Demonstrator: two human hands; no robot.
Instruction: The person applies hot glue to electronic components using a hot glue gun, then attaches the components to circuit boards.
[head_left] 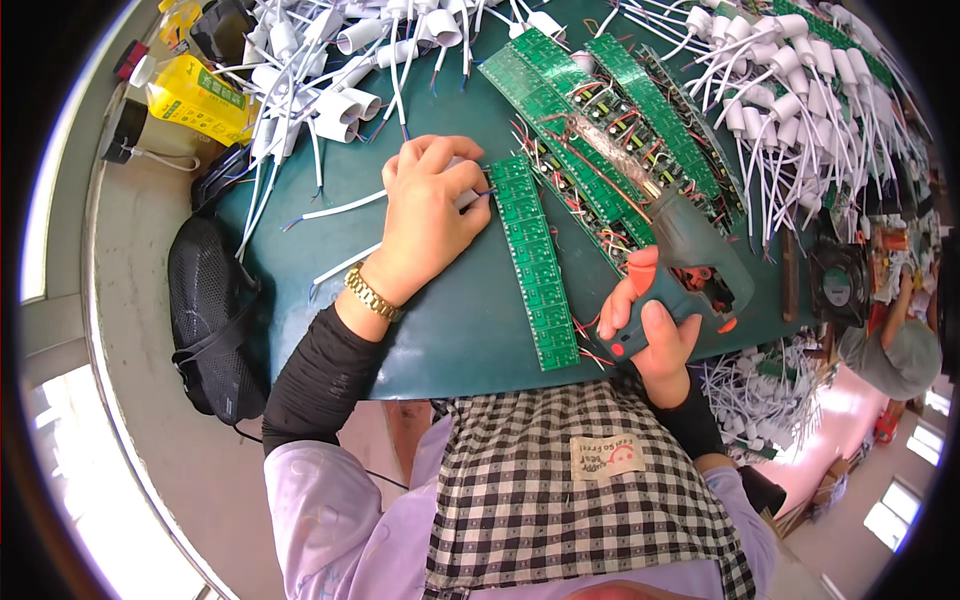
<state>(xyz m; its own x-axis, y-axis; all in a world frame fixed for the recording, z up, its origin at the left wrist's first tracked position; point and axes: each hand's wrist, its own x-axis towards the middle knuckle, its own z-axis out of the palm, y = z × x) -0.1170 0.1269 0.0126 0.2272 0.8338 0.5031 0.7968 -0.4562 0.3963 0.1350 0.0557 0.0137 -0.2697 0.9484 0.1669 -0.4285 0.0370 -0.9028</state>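
Observation:
My left hand [425,220] is closed around a white plastic socket [467,198] with wire leads, palm down over the green mat. The socket's short dark lead reaches the left edge of a green circuit board strip [538,275], near its far end. White wires with bare ends stick out to the left from under my hand. My right hand [655,335] grips the handle of a soldering gun [700,245] with a dark translucent body and an orange trigger. Its metal tip points away and left, above other boards, apart from the strip.
Populated green board panels [600,110] with red and white wires lie behind the strip. Piles of white wired sockets stand at the far left [345,105] and far right [790,80]. A yellow pouch [205,98], a black mesh case [212,320] and a small fan [838,283] border the mat. Another person [890,350] sits at right.

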